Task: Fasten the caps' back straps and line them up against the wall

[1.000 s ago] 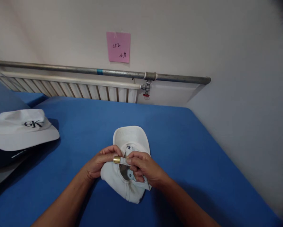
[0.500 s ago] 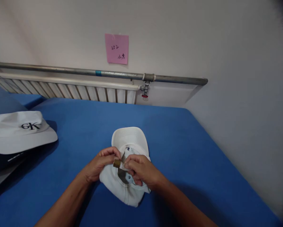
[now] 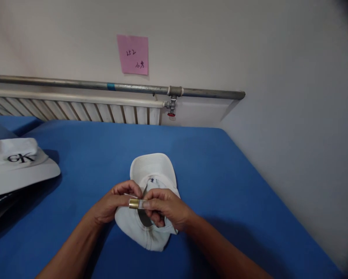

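A white baseball cap [image 3: 153, 166] lies on the blue surface, its brim pointing away from me and its back opening towards my hands. Across that opening runs the cap's strap [image 3: 141, 204] with a brass-coloured buckle [image 3: 133, 203]. The fingers of my left hand [image 3: 111, 203] are closed on the cap's left side at the buckle, the thumb against the buckle's end. Thumb and forefinger of my right hand [image 3: 169, 209] pinch the strap just right of the buckle. My other right fingers curl over the opening and hide part of the cap.
Several caps are piled at the left, the top one a white cap with black letters [image 3: 21, 159]. Behind the blue surface [image 3: 220, 166] are a radiator [image 3: 115, 112], a metal pipe [image 3: 83, 83] and a red-handled valve [image 3: 171, 114]. A pink note [image 3: 133, 54] sticks to the wall.
The buckle has turned so that its shiny face shows more, and the strap beside it lies straighter between my hands. The whole view has shifted slightly.
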`<act>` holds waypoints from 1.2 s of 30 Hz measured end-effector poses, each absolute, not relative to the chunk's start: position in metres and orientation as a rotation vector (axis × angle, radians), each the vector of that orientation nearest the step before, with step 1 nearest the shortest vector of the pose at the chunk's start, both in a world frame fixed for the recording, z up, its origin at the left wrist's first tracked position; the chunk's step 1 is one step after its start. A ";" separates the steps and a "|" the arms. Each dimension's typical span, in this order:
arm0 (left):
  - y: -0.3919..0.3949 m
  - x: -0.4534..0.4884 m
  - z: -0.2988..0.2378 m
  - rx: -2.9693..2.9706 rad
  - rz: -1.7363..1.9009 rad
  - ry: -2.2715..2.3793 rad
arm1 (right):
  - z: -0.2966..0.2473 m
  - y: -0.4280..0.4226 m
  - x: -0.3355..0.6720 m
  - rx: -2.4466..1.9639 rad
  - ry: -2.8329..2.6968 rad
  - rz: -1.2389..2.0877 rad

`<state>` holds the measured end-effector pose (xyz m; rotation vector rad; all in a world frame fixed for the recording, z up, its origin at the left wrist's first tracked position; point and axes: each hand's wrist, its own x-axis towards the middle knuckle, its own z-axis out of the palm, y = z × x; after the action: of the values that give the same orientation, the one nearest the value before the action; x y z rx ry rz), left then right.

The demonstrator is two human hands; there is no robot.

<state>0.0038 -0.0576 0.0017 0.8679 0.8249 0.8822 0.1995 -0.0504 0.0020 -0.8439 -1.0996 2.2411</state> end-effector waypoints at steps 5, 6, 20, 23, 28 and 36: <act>-0.058 0.006 0.006 0.878 0.865 0.898 | 0.006 -0.051 0.199 -0.855 -1.131 2.191; -0.058 0.006 0.006 0.869 0.863 0.910 | 0.006 -0.052 0.199 -0.869 -1.132 2.173; -0.061 0.007 0.005 0.865 0.888 0.926 | 0.002 -0.064 0.184 -0.810 -0.922 2.052; -0.062 0.007 0.005 0.856 0.881 0.910 | 0.004 -0.065 0.182 -0.829 -0.948 2.037; -0.063 0.007 0.007 0.880 0.913 0.864 | 0.007 -0.064 0.183 -0.862 -0.986 2.016; -0.063 0.011 0.008 0.872 0.917 0.818 | 0.003 -0.058 0.188 -0.865 -0.950 1.981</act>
<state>0.0108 -0.0627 0.0081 0.8725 0.8179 0.9170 0.1876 -0.0575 0.0028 -0.8650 -0.9498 1.9815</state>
